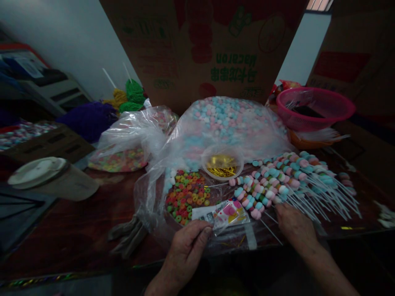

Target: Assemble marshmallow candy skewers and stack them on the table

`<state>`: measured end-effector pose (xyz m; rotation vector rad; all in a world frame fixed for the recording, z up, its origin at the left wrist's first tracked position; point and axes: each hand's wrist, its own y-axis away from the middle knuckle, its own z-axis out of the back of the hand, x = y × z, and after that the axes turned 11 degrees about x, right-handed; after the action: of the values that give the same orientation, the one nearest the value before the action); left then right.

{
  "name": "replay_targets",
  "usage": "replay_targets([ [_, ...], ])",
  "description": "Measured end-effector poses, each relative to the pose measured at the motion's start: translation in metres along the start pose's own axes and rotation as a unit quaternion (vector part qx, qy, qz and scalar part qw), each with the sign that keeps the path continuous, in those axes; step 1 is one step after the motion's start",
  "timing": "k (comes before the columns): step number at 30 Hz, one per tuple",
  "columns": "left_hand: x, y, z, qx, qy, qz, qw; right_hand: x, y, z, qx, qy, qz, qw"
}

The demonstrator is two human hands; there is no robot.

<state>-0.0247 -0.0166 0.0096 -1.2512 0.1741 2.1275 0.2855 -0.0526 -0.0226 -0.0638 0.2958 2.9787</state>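
Note:
My left hand (189,250) is closed, thumb against fingers, on the left end of a small printed clear packaging bag (231,213). The bag lies slanted over the edge of the loose ring-shaped cereal (187,193) in bright colours. My right hand (294,224) has its fingers curled at the white stick end of a marshmallow skewer (271,195), its fingertips partly hidden. Around it lie several more marshmallow skewers (290,172) in pink, blue and white, their sticks (330,197) fanned toward the right front. Gold twist ties (224,166) fill a round clear tub (205,164).
A large plastic bag of marshmallows (228,119) stands behind, before a tall cardboard box (191,49). A bag of cereal rings (120,158), a lidded cup (55,179) and a grey glove (131,236) are left. A pink basket (317,119) stands back right.

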Motion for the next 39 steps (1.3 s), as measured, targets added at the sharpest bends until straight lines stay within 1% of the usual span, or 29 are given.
replay_targets([
  [3, 0.001, 0.000, 0.001, -0.002, 0.005, 0.012, 1.000, -0.013, 0.001, 0.002, 0.008, -0.040, 0.041, 0.998],
  [6, 0.001, -0.001, -0.001, -0.005, 0.011, 0.018, 1.000, -0.020, 0.004, 0.004, 0.014, -0.144, 0.098, 0.985],
  [8, 0.000, -0.003, -0.003, 0.002, 0.014, 0.017, 1.000, -0.018, 0.007, 0.006, 0.027, -0.203, 0.131, 0.970],
  [11, 0.000, -0.004, -0.004, 0.008, 0.013, 0.018, 1.000, -0.005, 0.013, 0.007, 0.038, -0.204, 0.147, 0.967],
  [13, 0.001, -0.003, -0.003, 0.002, 0.007, 0.019, 1.000, 0.001, 0.015, 0.008, 0.033, -0.186, 0.147, 0.971],
  [15, 0.002, -0.002, 0.000, -0.008, 0.000, 0.020, 1.000, -0.001, 0.014, 0.011, 0.013, -0.178, 0.134, 0.975],
  [17, 0.003, -0.002, 0.001, -0.016, -0.007, 0.019, 1.000, -0.007, 0.011, 0.015, -0.016, -0.155, 0.090, 0.984],
  [18, 0.002, -0.002, 0.002, -0.017, -0.009, 0.018, 1.000, -0.011, 0.008, 0.016, -0.017, -0.133, 0.064, 0.989],
  [20, 0.001, -0.003, 0.001, -0.012, -0.009, 0.015, 1.000, -0.014, 0.002, 0.017, 0.008, -0.089, 0.025, 0.996],
  [22, -0.002, -0.005, 0.000, -0.006, -0.008, 0.011, 1.000, -0.013, -0.002, 0.015, 0.044, -0.069, 0.017, 0.997],
  [25, -0.005, -0.006, -0.002, 0.002, -0.013, 0.008, 1.000, -0.007, -0.007, 0.011, 0.048, -0.089, 0.016, 0.995],
  [27, -0.004, -0.005, -0.002, 0.003, -0.015, 0.009, 1.000, -0.006, -0.008, 0.011, 0.052, -0.119, 0.029, 0.991],
  [31, -0.001, -0.004, -0.001, -0.003, -0.013, 0.023, 1.000, -0.014, -0.005, 0.016, 0.071, -0.200, 0.073, 0.975],
  [35, -0.002, -0.007, -0.003, -0.004, -0.015, 0.019, 1.000, -0.020, -0.004, 0.018, 0.111, -0.329, 0.098, 0.933],
  [39, -0.004, -0.010, -0.003, 0.000, -0.020, 0.013, 1.000, -0.018, -0.003, 0.020, 0.130, -0.389, 0.111, 0.905],
])
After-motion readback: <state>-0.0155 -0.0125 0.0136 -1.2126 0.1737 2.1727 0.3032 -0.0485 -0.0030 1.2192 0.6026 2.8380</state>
